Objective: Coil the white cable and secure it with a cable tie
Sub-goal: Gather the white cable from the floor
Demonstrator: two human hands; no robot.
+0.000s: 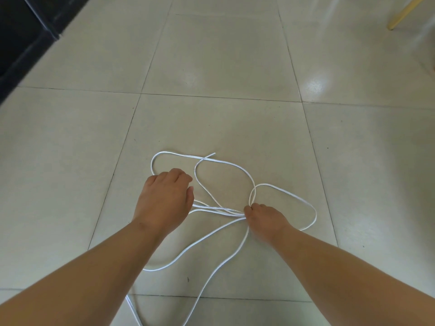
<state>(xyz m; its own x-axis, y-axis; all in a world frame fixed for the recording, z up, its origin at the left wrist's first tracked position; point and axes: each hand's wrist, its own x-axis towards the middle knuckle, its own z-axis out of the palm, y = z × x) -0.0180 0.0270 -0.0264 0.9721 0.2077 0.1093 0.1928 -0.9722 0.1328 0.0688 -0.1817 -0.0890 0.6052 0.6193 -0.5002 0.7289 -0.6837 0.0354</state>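
Tiled floor (223,55), white cable (219,209), distant yellow leg (404,12).

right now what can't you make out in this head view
1. Left hand: its fingers curl under the palm, so the head view hides whether they grip the white cable.
2. Right hand: it pinches the gathered strands, but its own back hides the fingertips.
3. Cable's near runs: cut off by the bottom edge.
4. Cable tie: none in view.
5. Yellow leg: cut off by the top edge.
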